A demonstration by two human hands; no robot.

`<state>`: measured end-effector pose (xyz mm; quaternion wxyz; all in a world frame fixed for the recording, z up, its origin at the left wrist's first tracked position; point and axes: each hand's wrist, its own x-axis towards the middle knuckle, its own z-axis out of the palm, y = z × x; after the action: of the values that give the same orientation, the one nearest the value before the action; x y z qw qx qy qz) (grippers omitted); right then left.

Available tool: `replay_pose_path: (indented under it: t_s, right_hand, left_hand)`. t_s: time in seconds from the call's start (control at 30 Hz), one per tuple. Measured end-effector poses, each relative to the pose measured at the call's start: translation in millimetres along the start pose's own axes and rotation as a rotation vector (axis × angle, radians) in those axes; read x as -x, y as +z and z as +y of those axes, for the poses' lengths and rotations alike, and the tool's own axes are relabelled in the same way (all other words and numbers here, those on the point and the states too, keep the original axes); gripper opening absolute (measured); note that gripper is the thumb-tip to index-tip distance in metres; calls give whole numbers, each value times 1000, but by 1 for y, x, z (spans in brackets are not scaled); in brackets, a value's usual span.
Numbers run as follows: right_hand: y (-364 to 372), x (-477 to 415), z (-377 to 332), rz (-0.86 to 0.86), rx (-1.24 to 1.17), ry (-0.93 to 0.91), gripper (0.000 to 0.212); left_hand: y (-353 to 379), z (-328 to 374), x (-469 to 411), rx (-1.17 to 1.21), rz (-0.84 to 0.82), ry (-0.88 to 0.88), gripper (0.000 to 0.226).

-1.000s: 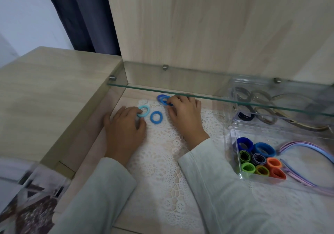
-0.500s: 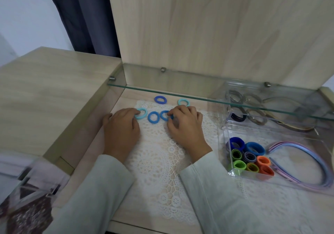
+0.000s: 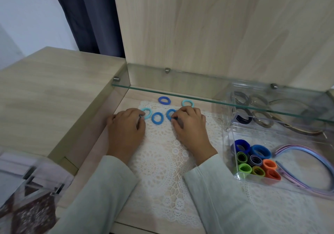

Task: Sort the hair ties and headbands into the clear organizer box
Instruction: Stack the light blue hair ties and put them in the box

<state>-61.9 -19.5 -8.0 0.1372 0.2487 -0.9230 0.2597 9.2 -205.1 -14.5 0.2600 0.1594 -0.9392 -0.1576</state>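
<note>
**Visitor:** What is going on at the counter?

**Onlooker:** A person in pale sleeves works over a lace mat beneath a glass shelf. Five loose ties lie there. The left hand has its fingers curled and pinches the near edge of a pale blue hair tie. The right hand has its fingertips curled onto the rim of a blue hair tie, apparently nipping it against the thumb.

**Visitor:** Why one in each hand?

**Onlooker:** My guess is that it clears two ties per trip. The flat rings sit snug on the lace, so a fingertip pinch at the rim is the way to lift them.

**Visitor:** And the others?

**Onlooker:** A mid-blue hair tie lies between the hands, untouched. A dark blue hair tie and a teal hair tie lie further back, under the shelf's edge.

**Visitor:** Where do they go?

**Onlooker:** Into the clear organizer box, well to the right. Its front section already holds coloured hair ties standing on edge, packed by shade, with headbands curved alongside. Dark ones sit in the rear section. The blues likely join the blue pair there, so the sort looks well advanced.
</note>
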Motion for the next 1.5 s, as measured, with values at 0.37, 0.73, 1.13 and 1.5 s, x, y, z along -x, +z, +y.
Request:
replay_pose_path:
  t_s: [0.37,0.73,1.13,1.5]
  right_hand:
    - [8,1,-20,121,-28,-115,9]
    - [20,0,-25,102,-23,-172,11]
    - [21,1,-27,100,22,-219,13]
    - [9,-2,-27,136,-79,-67,23]
  left_hand:
    - [0,-1,-2,9,-6,14,6]
    - [8,-7,-4,38,-41,5,15]
    - [8,-5,-3,32,-19,20,20]
    - [7,-3,-2,15,-36,8,15]
